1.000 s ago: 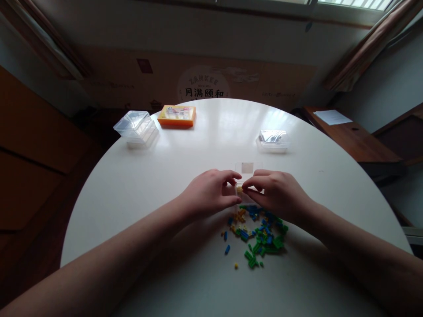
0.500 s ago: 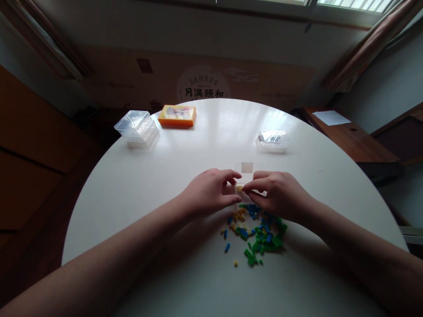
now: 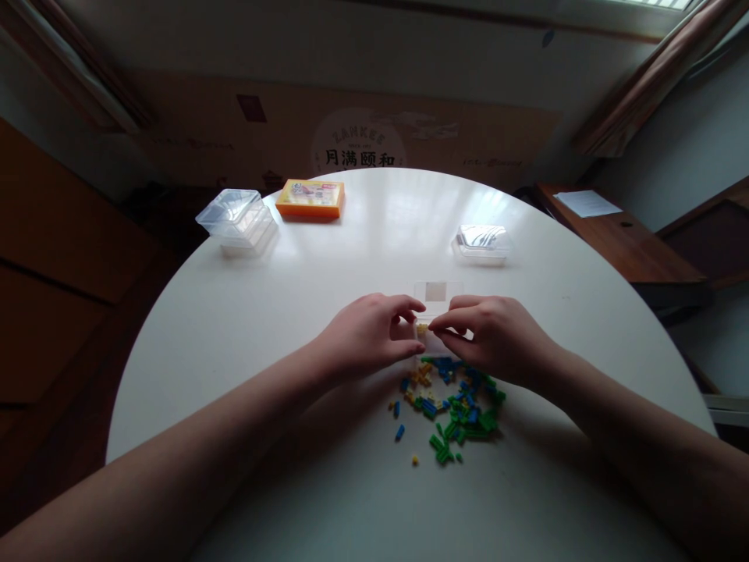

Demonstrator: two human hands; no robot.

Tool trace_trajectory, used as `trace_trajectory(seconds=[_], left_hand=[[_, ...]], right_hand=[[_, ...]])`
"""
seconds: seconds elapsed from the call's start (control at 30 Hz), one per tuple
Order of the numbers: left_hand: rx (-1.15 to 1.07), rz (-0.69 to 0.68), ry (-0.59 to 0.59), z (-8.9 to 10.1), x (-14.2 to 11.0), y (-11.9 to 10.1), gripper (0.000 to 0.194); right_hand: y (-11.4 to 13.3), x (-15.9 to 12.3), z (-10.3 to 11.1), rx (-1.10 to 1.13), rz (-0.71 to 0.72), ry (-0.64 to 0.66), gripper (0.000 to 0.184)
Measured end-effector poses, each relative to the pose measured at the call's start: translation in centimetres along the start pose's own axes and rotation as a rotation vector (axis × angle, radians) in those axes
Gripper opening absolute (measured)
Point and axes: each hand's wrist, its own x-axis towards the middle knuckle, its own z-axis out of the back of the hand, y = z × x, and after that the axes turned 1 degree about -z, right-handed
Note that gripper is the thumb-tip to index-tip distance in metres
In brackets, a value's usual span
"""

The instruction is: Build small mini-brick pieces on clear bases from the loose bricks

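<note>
A small clear plastic box (image 3: pixel 448 348) stands on the table with its lid (image 3: pixel 453 292) raised at the back. My left hand (image 3: pixel 366 332) curves round the box's left end, thumb at the front and fingers at the back, holding it. Inside, at the left, lie pale yellow toy bricks (image 3: pixel 422 329). Beside them my right hand (image 3: pixel 495 332) reaches in, thumb and forefinger pinched together; whatever is between the fingertips is too small to make out. In front of the box spreads a loose pile of green, blue and yellow toy bricks (image 3: pixel 468 420).
On the round white table (image 3: pixel 281 304), clear plastic boxes (image 3: pixel 237 218) are stacked at the back left, beside an orange box (image 3: pixel 310 201). Another clear box (image 3: pixel 483 243) stands at the back right. Past the table's right edge, papers (image 3: pixel 587 204) lie on a brown desk (image 3: pixel 632 246).
The view has tipped down slightly, so everything sits a little differently in the picture. Both hands keep nearly the same place at the box; the right fingertips shift only very slightly.
</note>
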Motion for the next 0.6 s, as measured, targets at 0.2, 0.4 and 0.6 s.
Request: trace_trajectory(seconds=[0.2, 0.4, 0.6], left_hand=[[-0.007, -0.014, -0.010, 0.0, 0.0, 0.0, 0.035], [-0.020, -0.016, -0.012, 0.1, -0.1, -0.1, 0.027], [-0.007, -0.004, -0.008, 0.1, 0.0, -0.1, 0.022]], right_hand=[[-0.1, 0.1, 0.4, -0.028, -0.007, 0.048, 0.018], [-0.1, -0.2, 1.3, -0.023, 0.054, 0.010, 0.017], [0.6, -0.9, 2.5, 0.007, 0.361, 0.171, 0.020]])
